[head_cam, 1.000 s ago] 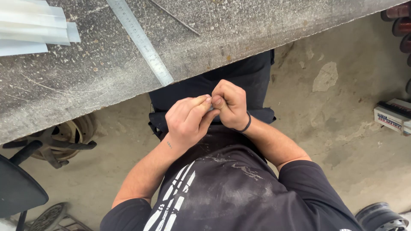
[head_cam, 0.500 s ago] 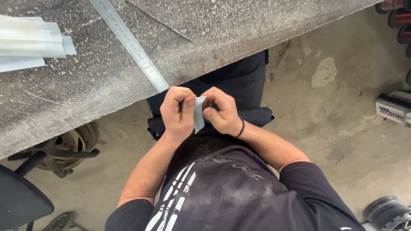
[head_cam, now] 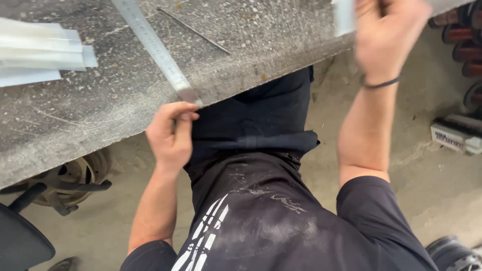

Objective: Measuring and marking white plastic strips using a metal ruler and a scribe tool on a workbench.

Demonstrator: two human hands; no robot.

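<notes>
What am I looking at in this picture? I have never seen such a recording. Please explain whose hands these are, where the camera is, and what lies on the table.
The camera sits on a person's head and looks down, so you see their own body and arms. The left hand pinches the near end of a long metal ruler lying on a grey stone-like table. The right hand, blurred, is raised and holds a small pale strip. Also on the table: a stack of clear plastic strips and a thin metal rod.
</notes>
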